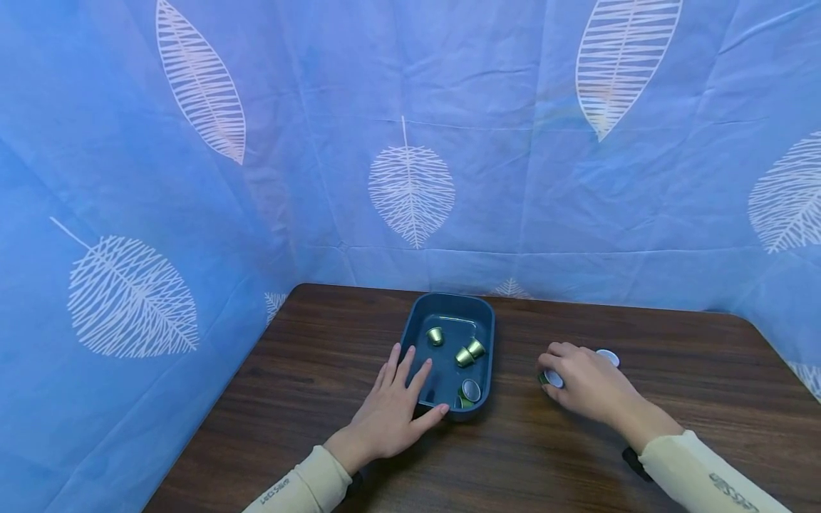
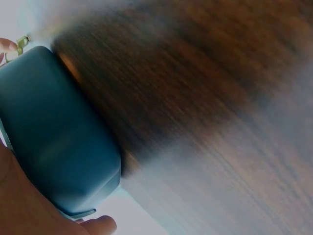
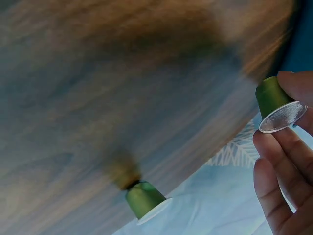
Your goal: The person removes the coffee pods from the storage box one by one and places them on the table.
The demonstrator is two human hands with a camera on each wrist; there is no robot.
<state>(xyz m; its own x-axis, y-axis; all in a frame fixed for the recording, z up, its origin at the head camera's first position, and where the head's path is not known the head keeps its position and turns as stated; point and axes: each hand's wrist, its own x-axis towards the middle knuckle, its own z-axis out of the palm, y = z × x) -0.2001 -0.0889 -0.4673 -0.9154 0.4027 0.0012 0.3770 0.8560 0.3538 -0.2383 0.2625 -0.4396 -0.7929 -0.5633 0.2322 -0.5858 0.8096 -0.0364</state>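
My right hand (image 1: 591, 385) pinches a green coffee capsule (image 3: 272, 100) with a silver lid between thumb and fingers, just above the table to the right of a dark blue tray (image 1: 490, 335). Another green capsule (image 3: 145, 199) lies on the table beyond that hand; in the head view mostly the pale lid of this capsule (image 1: 608, 357) shows. Several green capsules lie inside the tray, among them a capsule near the back (image 1: 435, 336) and one lid-up at the front (image 1: 471, 390). With fingers spread, my left hand (image 1: 388, 420) rests at the tray's near left rim.
The dark wooden table (image 1: 308, 356) holds the tray near its back edge. Behind and to the left hangs a blue cloth (image 1: 500, 178) with white leaf prints.
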